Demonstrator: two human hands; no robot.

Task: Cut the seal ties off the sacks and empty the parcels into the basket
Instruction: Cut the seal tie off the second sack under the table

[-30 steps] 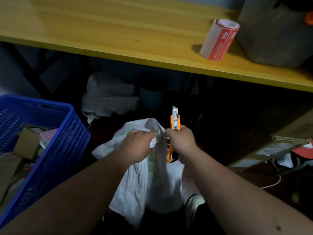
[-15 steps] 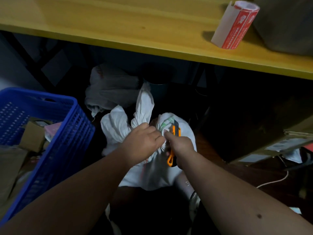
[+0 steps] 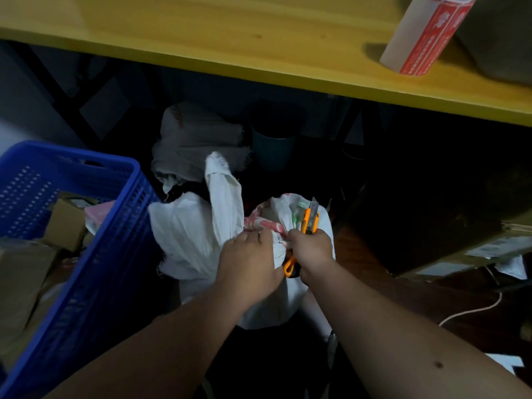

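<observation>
A white woven sack (image 3: 190,234) stands on the dark floor under the table, its neck bunched. My left hand (image 3: 249,260) grips the gathered neck. My right hand (image 3: 312,251) holds an orange utility knife (image 3: 310,218), blade pointing up and away, right beside the neck. Red and green print shows on the sack's top. The seal tie itself is hidden between my hands. The blue plastic basket (image 3: 115,254) stands at the left and holds cardboard parcels (image 3: 64,223).
A yellow wooden tabletop (image 3: 230,38) spans the top, with a red-and-white label roll (image 3: 426,36) on it. Under it lie a grey crumpled sack (image 3: 198,145) and a dark bin (image 3: 273,151). A cardboard box (image 3: 460,231) and a cable (image 3: 472,309) are at right.
The sack has opened out to the left with a flap standing up. My right hand has tilted the knife blade up above the neck; both hands stay at the neck.
</observation>
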